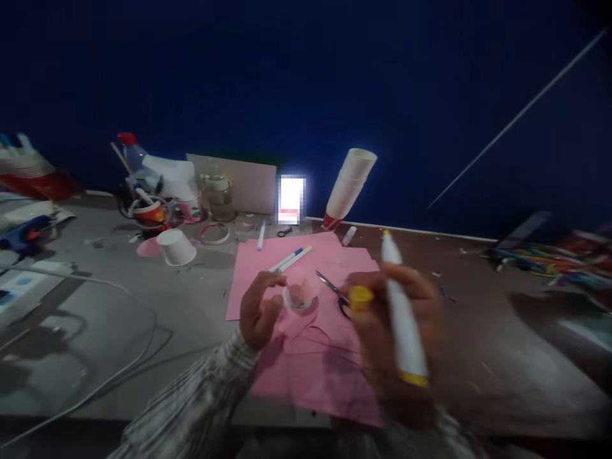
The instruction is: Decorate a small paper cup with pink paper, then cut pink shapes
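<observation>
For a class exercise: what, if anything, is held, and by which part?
Right hand: a white marker by its barrel, a yellow cap by its side. Left hand: whether it grips the small cup is unclear.

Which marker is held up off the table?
The white one with yellow ends, in the right hand; the blue-tipped one and the one beside it lie on the pink paper.

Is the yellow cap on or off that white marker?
Off: the yellow cap sits apart from the white marker in the right hand, and the marker's yellow tip shows.
</observation>
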`<state>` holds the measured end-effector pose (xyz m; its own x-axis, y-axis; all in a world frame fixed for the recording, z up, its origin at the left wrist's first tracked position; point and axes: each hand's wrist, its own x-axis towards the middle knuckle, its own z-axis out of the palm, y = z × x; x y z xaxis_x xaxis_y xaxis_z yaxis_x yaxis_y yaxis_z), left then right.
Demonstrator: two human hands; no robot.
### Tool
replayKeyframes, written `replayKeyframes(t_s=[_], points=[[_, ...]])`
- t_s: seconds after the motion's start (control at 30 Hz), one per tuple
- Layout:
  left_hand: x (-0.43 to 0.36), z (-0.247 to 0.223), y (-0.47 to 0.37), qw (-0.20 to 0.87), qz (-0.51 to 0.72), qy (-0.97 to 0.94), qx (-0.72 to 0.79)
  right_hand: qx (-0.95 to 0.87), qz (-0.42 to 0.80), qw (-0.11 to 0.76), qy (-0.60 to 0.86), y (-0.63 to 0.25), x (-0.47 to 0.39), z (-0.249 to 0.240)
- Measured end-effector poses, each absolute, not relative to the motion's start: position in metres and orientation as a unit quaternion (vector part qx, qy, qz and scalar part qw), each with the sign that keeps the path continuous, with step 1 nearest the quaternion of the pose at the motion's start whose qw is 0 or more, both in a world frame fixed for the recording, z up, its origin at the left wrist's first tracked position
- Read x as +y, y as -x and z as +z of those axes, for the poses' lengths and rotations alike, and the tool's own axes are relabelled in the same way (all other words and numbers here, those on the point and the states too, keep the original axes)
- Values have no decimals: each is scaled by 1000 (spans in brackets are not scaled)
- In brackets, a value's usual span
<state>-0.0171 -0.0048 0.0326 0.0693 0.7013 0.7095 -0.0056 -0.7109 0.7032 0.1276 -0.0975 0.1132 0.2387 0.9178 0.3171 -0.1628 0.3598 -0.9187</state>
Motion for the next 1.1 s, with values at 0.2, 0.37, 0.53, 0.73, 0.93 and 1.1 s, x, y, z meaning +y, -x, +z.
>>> replayKeyframes(t_s=[0.2, 0.37, 0.53, 0.73, 0.93, 1.1], points=[[-12, 47, 13, 545, 553, -605, 179, -688, 37, 578, 437, -128, -54, 83], [-8, 42, 10, 615, 544, -528, 220, -727, -58, 529, 433, -121, -40, 74], [-2, 34, 8, 600, 571, -490, 271, -751, -55, 493, 435, -117, -36, 70], [6, 34, 11, 509, 618, -524, 291, -686, 135, 568, 435, -132, -48, 82], [10, 33, 16, 341, 622, -637, 301, -558, 313, 630, 440, -141, -52, 92], [9, 31, 17, 266, 612, -685, 293, -512, 343, 641, 457, -136, -42, 93]])
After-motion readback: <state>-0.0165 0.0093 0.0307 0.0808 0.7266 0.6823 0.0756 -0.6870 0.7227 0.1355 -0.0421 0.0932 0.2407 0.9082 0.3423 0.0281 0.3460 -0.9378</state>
